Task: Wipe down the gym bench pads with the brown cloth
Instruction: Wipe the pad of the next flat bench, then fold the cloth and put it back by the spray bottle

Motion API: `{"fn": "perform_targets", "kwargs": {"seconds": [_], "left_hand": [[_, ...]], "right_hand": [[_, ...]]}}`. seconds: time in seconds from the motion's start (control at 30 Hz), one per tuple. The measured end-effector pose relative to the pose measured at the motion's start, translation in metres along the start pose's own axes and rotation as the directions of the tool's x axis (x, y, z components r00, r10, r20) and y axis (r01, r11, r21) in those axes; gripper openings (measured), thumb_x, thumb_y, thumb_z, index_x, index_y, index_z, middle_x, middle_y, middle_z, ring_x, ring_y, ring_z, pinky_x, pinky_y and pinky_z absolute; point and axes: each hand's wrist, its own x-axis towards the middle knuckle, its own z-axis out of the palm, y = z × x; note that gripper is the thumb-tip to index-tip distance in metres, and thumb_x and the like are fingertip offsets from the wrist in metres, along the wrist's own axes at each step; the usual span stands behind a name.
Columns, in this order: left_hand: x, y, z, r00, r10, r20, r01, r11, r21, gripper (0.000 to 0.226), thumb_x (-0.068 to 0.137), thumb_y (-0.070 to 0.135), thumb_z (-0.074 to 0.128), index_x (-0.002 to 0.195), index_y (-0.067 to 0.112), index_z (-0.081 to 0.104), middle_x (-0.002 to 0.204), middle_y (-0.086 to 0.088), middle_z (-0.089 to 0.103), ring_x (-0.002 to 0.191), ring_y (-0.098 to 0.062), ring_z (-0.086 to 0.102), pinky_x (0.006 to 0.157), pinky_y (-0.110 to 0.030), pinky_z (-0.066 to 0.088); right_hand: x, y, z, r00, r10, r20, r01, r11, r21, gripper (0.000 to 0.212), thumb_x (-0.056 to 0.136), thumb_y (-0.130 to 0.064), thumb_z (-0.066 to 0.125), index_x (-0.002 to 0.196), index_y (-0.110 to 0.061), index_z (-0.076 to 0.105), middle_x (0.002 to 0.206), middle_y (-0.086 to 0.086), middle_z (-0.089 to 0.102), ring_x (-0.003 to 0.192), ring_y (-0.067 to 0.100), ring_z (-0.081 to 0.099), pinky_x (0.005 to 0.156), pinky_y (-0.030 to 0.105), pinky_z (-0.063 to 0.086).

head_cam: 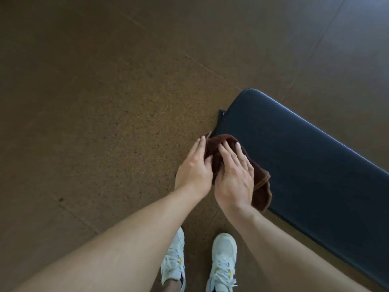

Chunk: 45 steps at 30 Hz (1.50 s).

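Note:
The brown cloth [260,184] lies bunched on the near left corner of the dark blue bench pad [311,157], with one end hanging over the pad's front edge. My left hand [194,168] is at the cloth's left side, fingers straight along it and the thumb pressed onto it, so the cloth's edge sits pinched between them. My right hand [234,178] lies on top of the cloth with its fingers spread and nearly straight, pressing it onto the pad. Much of the cloth is hidden under both hands.
The bench pad runs from the middle to the lower right, out of view. A black frame part [220,118] shows at its left end. Speckled brown rubber floor [105,102] surrounds it. My white shoes [223,260] stand just below the hands.

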Motion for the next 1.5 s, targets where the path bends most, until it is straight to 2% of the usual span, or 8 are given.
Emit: {"fn": "perform_targets", "kwargs": {"seconds": [0.2, 0.4, 0.57, 0.77, 1.0, 1.13, 1.27, 1.5], "left_hand": [[-0.052, -0.025, -0.03, 0.866, -0.498, 0.044, 0.395, 0.628, -0.671, 0.074, 0.083, 0.019, 0.08, 0.148, 0.032, 0.047, 0.138, 0.005, 0.059, 0.127, -0.019, 0.058, 0.107, -0.041, 0.05], [-0.115, -0.057, -0.092, 0.701, -0.688, 0.187, 0.221, -0.04, -0.974, 0.074, 0.077, -0.011, 0.064, 0.14, 0.025, 0.053, 0.12, -0.018, 0.068, 0.101, -0.038, 0.068, 0.088, -0.054, 0.057], [-0.213, -0.044, -0.165, 0.731, -0.681, -0.03, 0.101, 0.152, -0.983, 0.082, 0.078, -0.026, 0.05, 0.133, 0.034, 0.06, 0.105, -0.005, 0.076, 0.096, -0.023, 0.071, 0.083, -0.038, 0.053], [-0.341, -0.015, -0.266, 0.86, -0.466, -0.209, 0.041, 0.471, -0.881, 0.099, 0.077, -0.025, 0.054, 0.143, 0.048, 0.041, 0.124, 0.015, 0.07, 0.121, -0.009, 0.065, 0.093, -0.031, 0.058], [-0.436, -0.026, -0.374, 0.742, -0.495, -0.452, -0.134, 0.552, -0.823, 0.113, 0.083, -0.011, 0.073, 0.153, 0.054, 0.012, 0.145, 0.021, 0.054, 0.125, -0.009, 0.061, 0.099, -0.036, 0.057], [-0.474, -0.051, -0.415, 0.785, -0.548, -0.289, -0.129, 0.312, -0.941, 0.126, 0.072, 0.036, 0.091, 0.162, 0.036, 0.003, 0.153, 0.013, 0.045, 0.131, -0.01, 0.052, 0.094, -0.026, 0.046], [-0.506, -0.071, -0.452, 0.813, -0.446, -0.374, -0.138, 0.476, -0.868, 0.035, 0.087, 0.044, 0.075, 0.118, 0.03, 0.074, 0.118, 0.002, 0.076, 0.114, -0.024, 0.067, 0.097, -0.034, 0.049], [-0.517, -0.105, -0.507, 0.564, -0.584, -0.584, -0.45, 0.375, -0.81, 0.027, 0.087, 0.027, 0.079, 0.104, 0.007, 0.072, 0.091, -0.006, 0.074, 0.085, -0.014, 0.066, 0.076, -0.026, 0.052]], "right_hand": [[-0.033, -0.027, -0.015, 0.979, -0.062, 0.192, 0.014, 0.97, 0.243, 0.049, 0.104, -0.002, 0.049, 0.137, -0.036, 0.064, 0.138, -0.03, 0.055, 0.138, -0.007, 0.042, 0.116, 0.026, 0.034], [-0.091, -0.081, -0.051, 0.846, -0.104, 0.523, -0.171, 0.876, 0.451, 0.055, 0.103, 0.001, 0.051, 0.12, -0.048, 0.067, 0.113, -0.028, 0.072, 0.108, -0.003, 0.068, 0.095, 0.029, 0.055], [-0.14, -0.145, -0.092, 0.639, -0.156, 0.753, -0.288, 0.86, 0.422, 0.063, 0.087, -0.012, 0.074, 0.134, -0.05, 0.056, 0.119, -0.026, 0.074, 0.116, -0.001, 0.068, 0.1, 0.025, 0.054], [-0.153, -0.269, -0.172, 0.513, -0.273, 0.814, -0.141, 0.908, 0.394, 0.104, 0.057, -0.094, 0.071, 0.148, -0.071, 0.025, 0.147, -0.036, 0.045, 0.137, -0.012, 0.038, 0.117, 0.028, 0.035], [-0.184, -0.444, -0.227, 0.438, -0.436, 0.786, 0.21, 0.9, 0.382, 0.022, 0.088, -0.032, 0.083, 0.106, -0.03, 0.07, 0.096, -0.018, 0.077, 0.094, -0.004, 0.069, 0.086, 0.017, 0.054], [-0.215, -0.509, -0.232, 0.377, -0.6, 0.706, 0.353, 0.797, 0.489, 0.027, 0.084, 0.006, 0.078, 0.094, -0.018, 0.068, 0.092, -0.004, 0.077, 0.087, 0.008, 0.073, 0.083, 0.03, 0.059], [-0.235, -0.564, -0.223, 0.33, -0.681, 0.654, 0.264, 0.732, 0.628, 0.036, 0.079, 0.03, 0.062, 0.093, -0.003, 0.063, 0.088, 0.014, 0.071, 0.081, 0.018, 0.065, 0.074, 0.032, 0.055], [-0.249, -0.658, -0.203, 0.176, -0.692, 0.7, 0.219, 0.721, 0.657, 0.064, 0.073, 0.011, 0.079, 0.119, -0.033, 0.073, 0.121, -0.003, 0.074, 0.118, 0.014, 0.068, 0.099, 0.032, 0.054]]}}
